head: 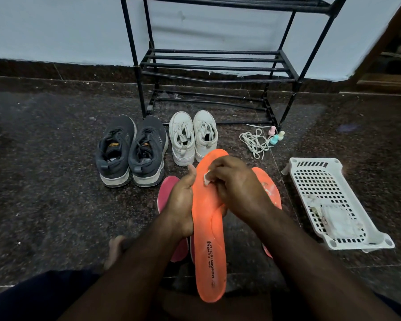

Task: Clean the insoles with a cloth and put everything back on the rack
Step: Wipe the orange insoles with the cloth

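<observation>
Left hand [180,202] holding orange insole [208,228], right hand [235,184] pressing cloth [207,179]

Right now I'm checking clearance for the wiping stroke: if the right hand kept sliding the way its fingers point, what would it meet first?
The right hand, pinching a small white cloth against the orange insole, points left. It would likely meet the left hand's thumb first, at the insole's edge, though depth is unclear.

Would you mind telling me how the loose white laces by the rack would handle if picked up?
The white laces lie in tangled loops, so they are probably limp and would dangle. They look thin, so likely very light. Snagging seems possible.
</observation>
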`<state>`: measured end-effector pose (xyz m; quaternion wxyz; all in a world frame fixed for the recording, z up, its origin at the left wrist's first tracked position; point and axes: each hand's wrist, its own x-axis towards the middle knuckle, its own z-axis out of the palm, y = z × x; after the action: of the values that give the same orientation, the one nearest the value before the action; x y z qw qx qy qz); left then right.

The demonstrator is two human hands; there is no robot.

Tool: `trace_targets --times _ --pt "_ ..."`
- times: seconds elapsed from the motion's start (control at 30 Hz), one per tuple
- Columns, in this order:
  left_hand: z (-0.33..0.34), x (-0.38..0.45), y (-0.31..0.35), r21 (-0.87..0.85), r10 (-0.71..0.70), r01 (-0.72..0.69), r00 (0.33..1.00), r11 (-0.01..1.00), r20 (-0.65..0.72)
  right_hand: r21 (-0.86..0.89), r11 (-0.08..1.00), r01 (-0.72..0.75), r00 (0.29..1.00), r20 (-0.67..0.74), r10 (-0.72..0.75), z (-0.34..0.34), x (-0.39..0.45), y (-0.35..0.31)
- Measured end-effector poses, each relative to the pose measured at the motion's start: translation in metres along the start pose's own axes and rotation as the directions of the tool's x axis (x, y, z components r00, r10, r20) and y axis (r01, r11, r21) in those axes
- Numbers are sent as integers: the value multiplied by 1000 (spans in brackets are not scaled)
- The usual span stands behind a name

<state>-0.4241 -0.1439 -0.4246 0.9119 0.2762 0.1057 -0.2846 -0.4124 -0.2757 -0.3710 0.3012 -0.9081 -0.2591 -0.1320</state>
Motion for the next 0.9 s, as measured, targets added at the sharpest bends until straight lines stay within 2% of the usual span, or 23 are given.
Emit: trace_targets --times 0.07,0.1,0.2,0.33,0.4,0.63,0.8,0.87,0.9 --pt "2 -1 0 29 -22 22 999 999 27 58 995 -85 993 -81 90 -9 3 7" --pt "2 -1 -1 44 -37 36 999 998 27 29 993 -112 987 -112 114 -12 4 11" --pt "2 1 -3 51 -64 64 998 997 5 -70 992 -108 991 -86 102 -5 1 13" --pt "-1 -1 1 10 -57 57 998 998 -10 -33 999 24 999 47 -22 9 -10 -12" --pt "0 -2 2 10 -50 50 999 999 -11 -35 996 76 995 63 -74 10 -10 -11" --pt "-1 3 -2 44 -71 71 997 996 -17 5 989 -148 976 -159 147 -3 3 12" --pt "1 1 -1 21 -78 78 997 997 -26 66 998 19 1000 -7 -19 14 -11 -12" --pt "0 1 0 38 -67 68 998 997 -21 70 997 21 998 -68 -16 8 -7 -7" --pt "0 0 0 48 -61 62 998 997 -29 66 998 -23 992 -125 31 3 -3 -2"
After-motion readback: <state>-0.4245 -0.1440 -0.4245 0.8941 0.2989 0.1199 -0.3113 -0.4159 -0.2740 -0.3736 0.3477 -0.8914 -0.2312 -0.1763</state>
